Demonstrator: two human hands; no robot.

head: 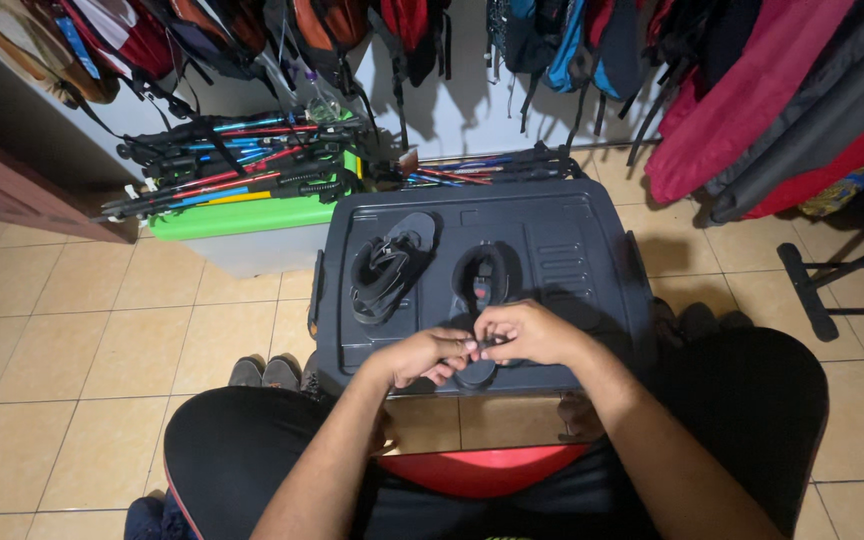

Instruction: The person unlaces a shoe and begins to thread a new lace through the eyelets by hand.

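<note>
Where the dark grey plastic bin lid (572, 250) spreads flat and ribbed — moulded recesses, rounded corners — two black sandals. Left sandal (389, 268) lying free, straps curled, sole oval and matte. Right sandal (483, 290) (red patch on its footbed) partly under the hands, heel end near the lid's front edge. Left hand (430, 356) curled, fingertips pinching a strap (479, 344); right hand (529, 332) bent at the wrist, pinching the same strap, knuckles touching the left. Bare lid to the right; glossy beige floor tiles (102, 340) open at the left.
</note>
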